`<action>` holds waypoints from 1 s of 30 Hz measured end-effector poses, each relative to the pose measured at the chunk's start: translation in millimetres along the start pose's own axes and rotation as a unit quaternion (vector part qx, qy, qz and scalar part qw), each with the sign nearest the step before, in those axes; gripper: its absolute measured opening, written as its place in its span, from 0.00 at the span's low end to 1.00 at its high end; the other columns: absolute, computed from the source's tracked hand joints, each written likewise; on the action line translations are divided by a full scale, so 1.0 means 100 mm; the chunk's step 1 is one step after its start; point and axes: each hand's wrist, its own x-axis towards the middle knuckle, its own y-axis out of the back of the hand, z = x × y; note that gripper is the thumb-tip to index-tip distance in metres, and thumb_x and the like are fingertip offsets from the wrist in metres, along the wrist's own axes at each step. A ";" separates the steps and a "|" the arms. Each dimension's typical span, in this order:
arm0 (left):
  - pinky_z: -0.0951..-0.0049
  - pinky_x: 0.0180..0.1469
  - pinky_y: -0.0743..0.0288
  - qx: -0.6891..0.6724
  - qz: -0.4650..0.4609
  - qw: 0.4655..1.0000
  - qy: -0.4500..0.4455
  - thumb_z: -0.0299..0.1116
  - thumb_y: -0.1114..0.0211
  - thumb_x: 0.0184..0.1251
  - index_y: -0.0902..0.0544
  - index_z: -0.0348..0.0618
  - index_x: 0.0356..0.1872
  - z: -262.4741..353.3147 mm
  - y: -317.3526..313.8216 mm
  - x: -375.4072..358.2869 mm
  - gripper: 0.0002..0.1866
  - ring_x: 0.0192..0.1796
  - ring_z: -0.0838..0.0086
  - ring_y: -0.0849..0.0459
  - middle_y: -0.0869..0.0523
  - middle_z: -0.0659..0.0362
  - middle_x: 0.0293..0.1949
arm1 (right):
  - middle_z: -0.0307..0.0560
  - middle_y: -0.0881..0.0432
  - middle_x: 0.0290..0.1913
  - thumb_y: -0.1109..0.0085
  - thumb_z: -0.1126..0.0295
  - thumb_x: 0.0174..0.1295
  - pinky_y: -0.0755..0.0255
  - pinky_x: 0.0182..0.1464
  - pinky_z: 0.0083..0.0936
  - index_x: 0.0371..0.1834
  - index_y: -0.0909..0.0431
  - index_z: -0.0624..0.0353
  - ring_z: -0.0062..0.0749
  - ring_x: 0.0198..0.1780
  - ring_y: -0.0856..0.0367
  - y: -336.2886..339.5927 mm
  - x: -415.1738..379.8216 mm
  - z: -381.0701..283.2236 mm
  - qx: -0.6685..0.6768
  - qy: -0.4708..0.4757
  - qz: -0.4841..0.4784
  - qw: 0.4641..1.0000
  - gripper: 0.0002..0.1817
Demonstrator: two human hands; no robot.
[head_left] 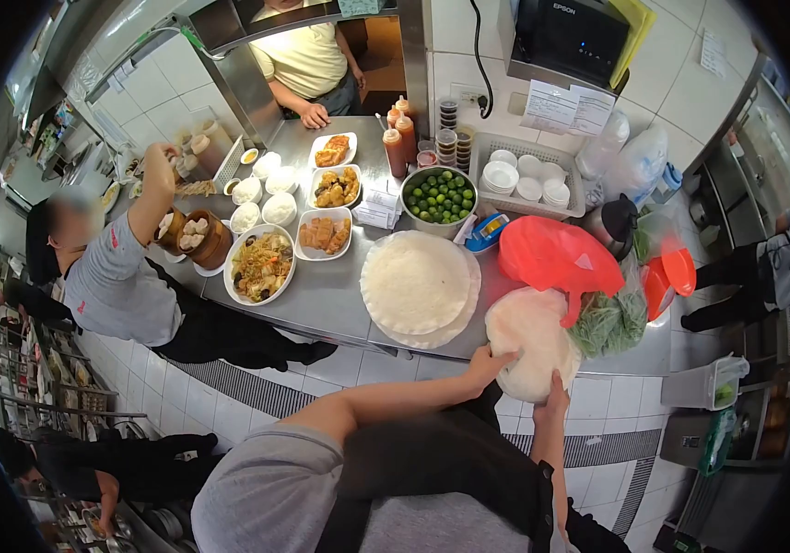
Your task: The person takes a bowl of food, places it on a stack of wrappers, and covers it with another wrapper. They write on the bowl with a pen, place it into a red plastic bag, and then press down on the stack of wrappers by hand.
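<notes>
My left hand (487,368) and my right hand (553,398) grip the near edge of a pale stack of thin round wrappers (535,336), which tilts over the counter's front edge. The left fingers close on its left side, and the right fingers on its lower right. Just left of it, a larger stack of round white wrappers (418,281) lies flat on the steel counter. A red plastic bag (556,256) lies behind the held stack, with a strip hanging down beside it. Leafy greens in clear plastic (611,323) sit to the right.
A bowl of green citrus (439,197), a noodle dish (260,265), rice bowls (280,208) and sauce bottles (404,136) crowd the counter (339,309). A co-worker (123,276) reaches over its left end. Another person (307,64) stands at the pass window.
</notes>
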 end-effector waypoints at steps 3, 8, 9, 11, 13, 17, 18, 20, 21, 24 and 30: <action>0.67 0.49 0.20 0.082 -0.009 0.997 -0.004 0.36 0.31 0.67 0.18 0.29 0.52 0.08 0.04 0.05 0.20 0.48 0.70 0.14 0.13 0.51 0.48 | 0.53 0.25 0.64 0.42 0.68 0.68 0.25 0.63 0.44 0.71 0.37 0.61 0.46 0.62 0.23 -0.04 -0.02 0.03 -0.036 0.054 0.018 0.998 0.29; 0.62 0.49 0.18 -0.062 -0.013 0.997 0.047 0.32 0.32 0.67 0.22 0.29 0.57 -0.06 0.11 0.14 0.22 0.51 0.65 0.14 0.15 0.51 0.51 | 0.51 0.26 0.64 0.46 0.75 0.63 0.25 0.60 0.40 0.70 0.39 0.59 0.45 0.60 0.22 -0.15 -0.20 -0.04 -0.048 0.069 0.013 0.996 0.30; 0.60 0.48 0.17 -0.123 -0.007 0.989 0.080 0.31 0.33 0.68 0.24 0.30 0.59 -0.08 0.13 0.17 0.22 0.52 0.63 0.14 0.15 0.51 0.53 | 0.52 0.27 0.64 0.47 0.76 0.62 0.24 0.59 0.40 0.70 0.40 0.59 0.45 0.60 0.22 -0.16 -0.19 -0.03 -0.053 0.078 0.012 0.995 0.30; 0.59 0.48 0.17 -0.111 -0.016 0.990 0.085 0.30 0.33 0.68 0.26 0.33 0.60 0.12 0.10 0.09 0.23 0.52 0.62 0.14 0.16 0.51 0.54 | 0.52 0.27 0.64 0.48 0.77 0.60 0.23 0.58 0.41 0.70 0.40 0.58 0.46 0.60 0.22 -0.22 -0.25 -0.04 -0.061 0.086 0.010 0.994 0.31; 0.58 0.48 0.16 -0.100 -0.025 0.990 0.092 0.30 0.34 0.68 0.27 0.35 0.62 0.23 0.07 0.05 0.24 0.53 0.62 0.14 0.17 0.52 0.55 | 0.53 0.28 0.64 0.49 0.77 0.62 0.21 0.56 0.44 0.69 0.40 0.58 0.46 0.61 0.23 -0.29 -0.34 -0.08 -0.077 0.067 0.033 0.994 0.30; 0.60 0.48 0.17 -0.009 -0.047 0.999 0.020 0.29 0.33 0.67 0.27 0.39 0.63 0.49 -0.04 0.00 0.24 0.54 0.64 0.15 0.17 0.53 0.55 | 0.54 0.28 0.65 0.50 0.78 0.63 0.20 0.54 0.46 0.72 0.42 0.57 0.47 0.61 0.23 -0.24 -0.30 -0.06 -0.065 0.069 0.010 0.995 0.31; 0.60 0.50 0.18 0.027 -0.053 0.998 -0.009 0.28 0.33 0.66 0.28 0.39 0.64 0.61 -0.06 0.01 0.25 0.54 0.64 0.15 0.17 0.53 0.55 | 0.54 0.29 0.66 0.51 0.78 0.64 0.20 0.54 0.46 0.73 0.44 0.57 0.48 0.61 0.22 -0.25 -0.27 -0.08 -0.033 0.048 -0.019 0.998 0.32; 0.61 0.52 0.19 0.075 -0.066 0.993 -0.056 0.27 0.33 0.65 0.28 0.38 0.65 0.72 -0.05 0.16 0.27 0.55 0.64 0.16 0.17 0.52 0.56 | 0.54 0.29 0.66 0.51 0.78 0.65 0.20 0.55 0.45 0.74 0.45 0.56 0.48 0.62 0.22 -0.24 -0.26 -0.07 -0.002 0.024 -0.044 0.999 0.32; 0.62 0.55 0.21 0.122 -0.079 0.984 -0.103 0.25 0.32 0.64 0.29 0.38 0.66 0.75 -0.04 0.22 0.28 0.56 0.64 0.17 0.17 0.52 0.56 | 0.54 0.30 0.67 0.52 0.78 0.66 0.19 0.55 0.45 0.75 0.46 0.56 0.48 0.61 0.22 -0.24 -0.25 -0.02 0.031 -0.009 -0.063 0.997 0.33; 0.63 0.59 0.23 0.187 -0.107 0.971 -0.101 0.23 0.33 0.62 0.31 0.36 0.68 1.08 0.03 0.21 0.31 0.58 0.64 0.18 0.18 0.50 0.58 | 0.54 0.30 0.67 0.53 0.78 0.67 0.20 0.56 0.45 0.76 0.47 0.56 0.49 0.61 0.22 -0.46 -0.40 0.11 0.048 -0.032 -0.075 0.996 0.33; 0.63 0.63 0.27 0.185 -0.050 0.981 -0.022 0.21 0.34 0.62 0.33 0.39 0.71 0.61 0.65 0.47 0.34 0.60 0.64 0.20 0.19 0.50 0.60 | 0.54 0.34 0.70 0.52 0.79 0.71 0.19 0.55 0.52 0.75 0.49 0.51 0.52 0.63 0.24 -0.54 -0.50 0.45 0.001 -0.006 -0.055 0.998 0.31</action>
